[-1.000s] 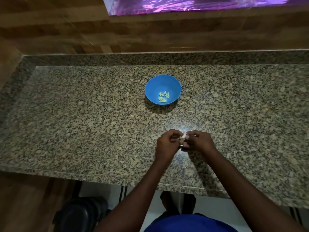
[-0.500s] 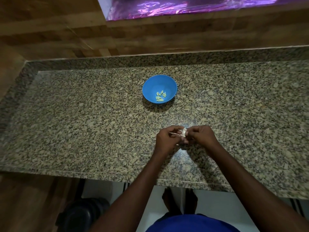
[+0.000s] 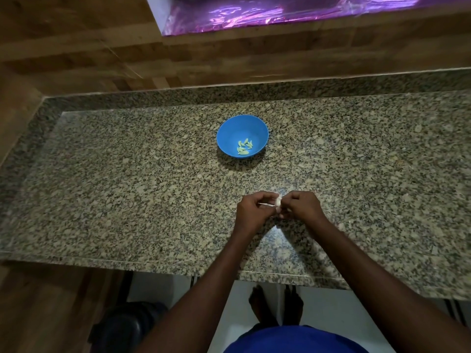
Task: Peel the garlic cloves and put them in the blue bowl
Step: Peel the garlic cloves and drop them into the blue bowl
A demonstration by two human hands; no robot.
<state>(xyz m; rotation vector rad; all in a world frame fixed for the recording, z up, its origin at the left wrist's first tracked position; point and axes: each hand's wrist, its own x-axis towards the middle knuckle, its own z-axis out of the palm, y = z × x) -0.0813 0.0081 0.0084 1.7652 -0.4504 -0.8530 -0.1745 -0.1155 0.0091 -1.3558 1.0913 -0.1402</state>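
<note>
A blue bowl [image 3: 230,133] stands on the granite counter [image 3: 127,187] near its middle, with several peeled pale garlic cloves [image 3: 244,148] lying in its bottom. Nearer the front edge, my left hand [image 3: 252,211] and my right hand [image 3: 302,206] meet just above the counter. Between their fingertips is a small white piece of garlic [image 3: 278,202]. My right hand pinches the garlic; my left hand pinches a thin strip of its skin, drawn out leftward. Most of the garlic is hidden by my fingers.
A wooden wall rises behind the counter, with a purple shiny strip [image 3: 254,14] at the top. Below the counter's front edge are a dark round object [image 3: 127,327] on the left and white floor.
The camera view has shifted, so the bowl and hands sit a little lower and further left in frame. My hands stay together on the garlic, with the skin strip now pulled out leftward.
</note>
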